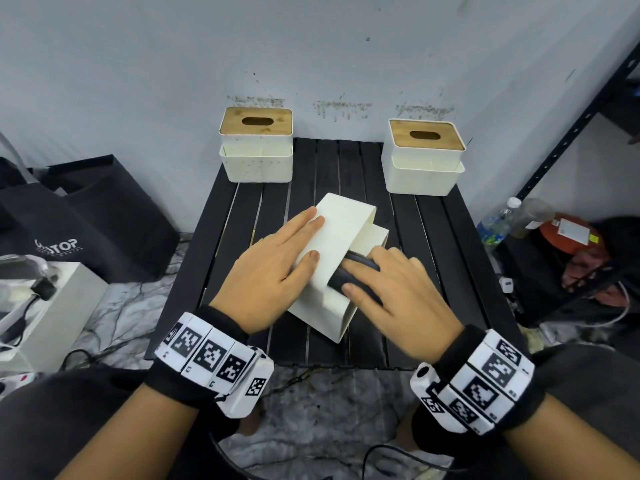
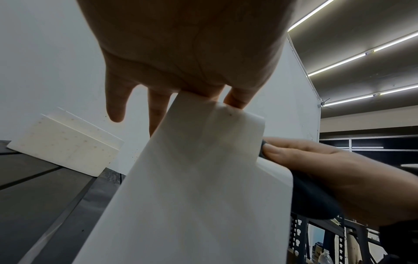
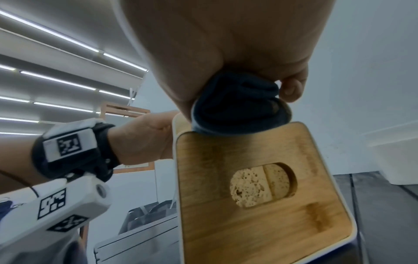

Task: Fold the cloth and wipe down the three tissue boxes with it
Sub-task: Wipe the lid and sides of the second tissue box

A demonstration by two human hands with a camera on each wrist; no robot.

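Observation:
Three cream tissue boxes with bamboo lids are on the black slatted table (image 1: 242, 209). Two stand upright at the back, the left box (image 1: 256, 147) and the right box (image 1: 424, 157). The third box (image 1: 339, 230) lies tipped on its side at the centre, its lid (image 3: 260, 187) facing right. My left hand (image 1: 313, 237) rests flat on its upturned face (image 2: 192, 187), fingers straight. My right hand (image 1: 362, 271) grips the folded dark cloth (image 1: 346, 275) and presses it against the box near the lid edge; the cloth (image 3: 239, 107) is bunched under my palm.
A black tote bag (image 1: 86, 220) and a white box with cables (image 1: 45, 306) sit left of the table. Bottles (image 1: 498, 220) and a black metal rack (image 1: 571, 133) are on the right. The wall stands close behind the back boxes.

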